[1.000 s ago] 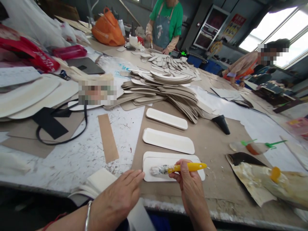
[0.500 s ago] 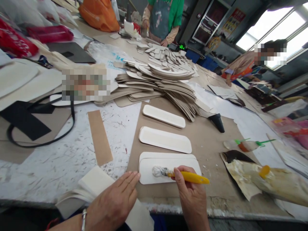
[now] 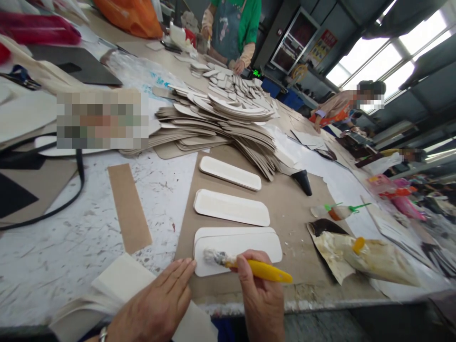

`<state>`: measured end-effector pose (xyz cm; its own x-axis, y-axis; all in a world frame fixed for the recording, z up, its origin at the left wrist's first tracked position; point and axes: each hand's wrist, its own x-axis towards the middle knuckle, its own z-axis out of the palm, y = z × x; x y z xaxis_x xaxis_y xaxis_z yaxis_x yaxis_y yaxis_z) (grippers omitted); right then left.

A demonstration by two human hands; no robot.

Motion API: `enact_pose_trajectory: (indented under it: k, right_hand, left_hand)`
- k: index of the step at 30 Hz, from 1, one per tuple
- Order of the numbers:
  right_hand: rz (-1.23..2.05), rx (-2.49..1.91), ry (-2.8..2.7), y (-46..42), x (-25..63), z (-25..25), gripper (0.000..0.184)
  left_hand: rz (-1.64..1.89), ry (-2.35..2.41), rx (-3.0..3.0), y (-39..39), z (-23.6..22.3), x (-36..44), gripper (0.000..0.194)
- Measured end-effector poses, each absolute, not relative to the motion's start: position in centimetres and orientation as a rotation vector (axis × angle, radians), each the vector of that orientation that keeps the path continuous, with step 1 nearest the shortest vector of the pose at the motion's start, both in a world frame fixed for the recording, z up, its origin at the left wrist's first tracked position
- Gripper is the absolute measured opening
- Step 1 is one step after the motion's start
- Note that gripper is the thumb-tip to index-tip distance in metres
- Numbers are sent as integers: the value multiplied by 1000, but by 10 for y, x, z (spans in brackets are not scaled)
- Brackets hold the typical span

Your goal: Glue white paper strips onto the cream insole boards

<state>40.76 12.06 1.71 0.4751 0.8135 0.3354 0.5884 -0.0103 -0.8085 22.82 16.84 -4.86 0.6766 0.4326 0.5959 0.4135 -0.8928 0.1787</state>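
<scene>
My right hand (image 3: 261,297) is closed round a yellow-handled brush (image 3: 261,270). Its glue-caked bristles (image 3: 214,257) rest on the left end of a white rounded panel (image 3: 242,244), the nearest of three lying on a brown cardboard sheet (image 3: 295,218). My left hand (image 3: 160,304) lies flat with fingers stretched out, fingertips at the panel's left edge, partly over a stack of white pieces (image 3: 123,282). Two more white panels (image 3: 231,207) (image 3: 230,173) lie farther back in a row.
A big heap of grey-brown cut pieces (image 3: 221,118) fills the middle of the table. A glue pouch with an orange cap (image 3: 366,256), a black nozzle (image 3: 302,181) and a brown strip (image 3: 128,206) lie around. Two other people (image 3: 231,28) (image 3: 342,107) work at the far side.
The brush bristles have moved left along the near panel. The camera has tilted and shifted, so everything sits further left in view. My left hand stays at the panel's edge.
</scene>
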Motion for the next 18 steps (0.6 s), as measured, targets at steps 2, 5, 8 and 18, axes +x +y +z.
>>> enact_pose_trajectory:
  k: [2,5,8,18]
  right_hand:
    - [310,-1681,-1231,121,408,10,13]
    - [130,-1738,-1349,115,432,8,10]
    - [-103,-1843,-1398,103,465,16,11]
    - [-571,-1959,-1623,88,488,17,14]
  left_hand:
    - [1006,733,2859,168,-48,228,40]
    - [1017,725,2856,167,-49,229,39]
    - [1027,720,2850,167,-48,229,36]
    - [1148,557,2679,166,-87,224,24]
